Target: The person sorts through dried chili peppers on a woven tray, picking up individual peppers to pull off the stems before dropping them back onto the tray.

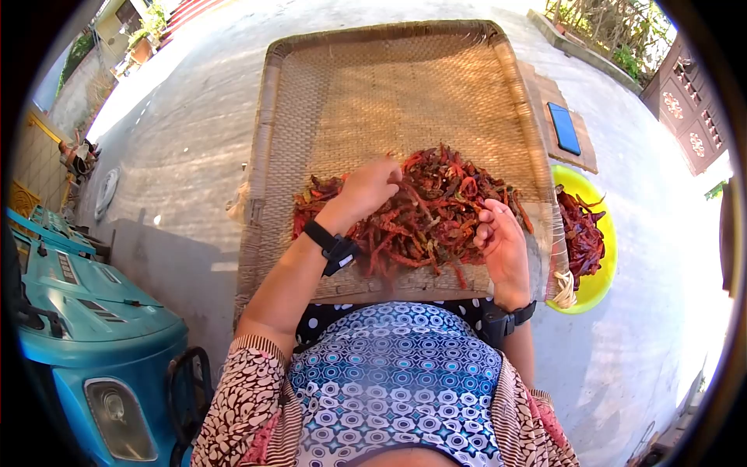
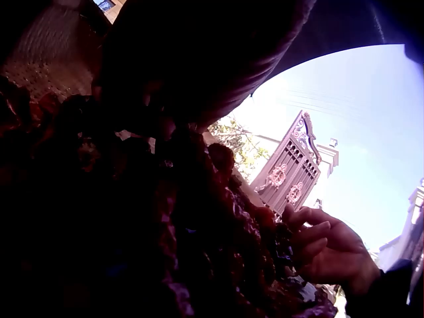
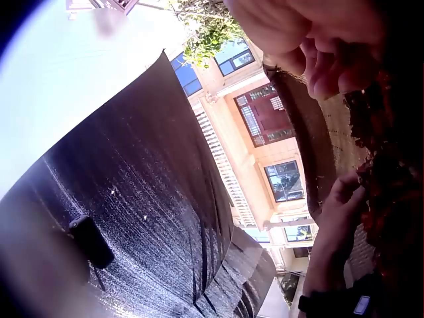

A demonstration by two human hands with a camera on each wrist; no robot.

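A heap of dried red chili peppers (image 1: pixel 436 226) lies on the near half of a woven bamboo tray (image 1: pixel 389 86). My left hand (image 1: pixel 369 187) reaches into the heap's upper left, its fingertips pinching a long wrinkled chili. At the heap's right edge is my right hand (image 1: pixel 506 249), palm turned inward and fingers curled; I cannot tell whether a chili is between them. The right wrist view shows those curled fingers (image 3: pixel 324 73) close above the dark red peppers. Deep shadow hides most of the heap in the left wrist view, where the right hand (image 2: pixel 331 252) appears beyond it.
A yellow-green basin (image 1: pixel 603 272) of glossy dark red chilies (image 1: pixel 580 237) stands on the ground right of the tray. A blue phone (image 1: pixel 563 128) lies on cardboard (image 1: pixel 580 159) beside the tray. A teal vehicle (image 1: pixel 101 327) stands close on the left.
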